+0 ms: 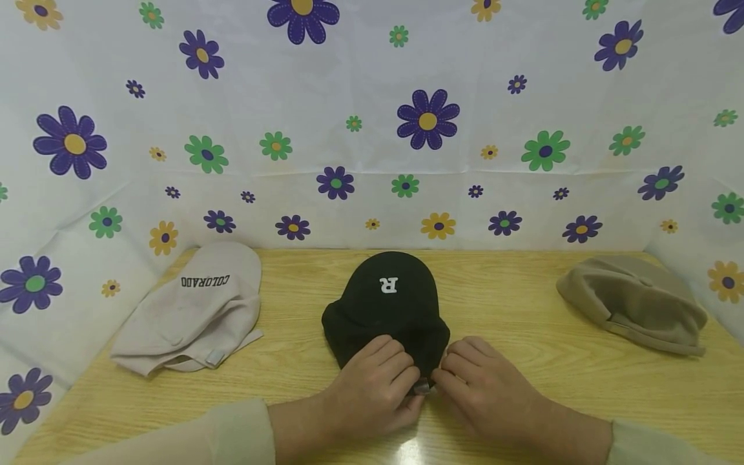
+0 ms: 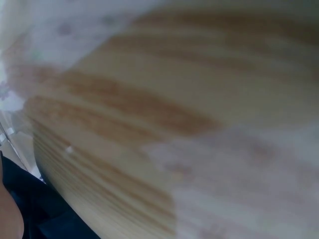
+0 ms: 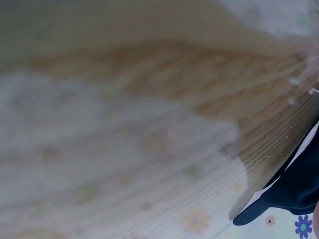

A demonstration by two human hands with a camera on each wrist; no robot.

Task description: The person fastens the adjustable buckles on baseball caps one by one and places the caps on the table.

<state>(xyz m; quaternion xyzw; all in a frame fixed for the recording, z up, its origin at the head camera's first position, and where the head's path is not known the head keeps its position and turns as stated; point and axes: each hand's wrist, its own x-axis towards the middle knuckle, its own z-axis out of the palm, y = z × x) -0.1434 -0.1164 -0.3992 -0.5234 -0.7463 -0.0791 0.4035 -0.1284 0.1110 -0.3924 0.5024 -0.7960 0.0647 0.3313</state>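
Note:
A black baseball cap (image 1: 389, 284) with a white letter R lies at the middle of the table, its visor toward the back wall. My left hand (image 1: 378, 384) grips the cap's near edge with curled fingers, beside a small shiny buckle (image 1: 421, 387). Just right of that buckle, my right hand (image 1: 488, 387) pinches the same edge. The fingers partly cover the strap. Dark cap fabric (image 2: 45, 209) fills the lower left corner of the left wrist view. In the right wrist view, the cap's dark fabric (image 3: 294, 184) and a strap end (image 3: 249, 212) appear at the lower right.
On the left lies a pale cap (image 1: 203, 303) lettered COLORADO, its strap loose on the wooden table (image 1: 506, 303). A tan cap (image 1: 639, 297) rests at the right. White flowered cloth (image 1: 360, 77) hangs behind and at both sides.

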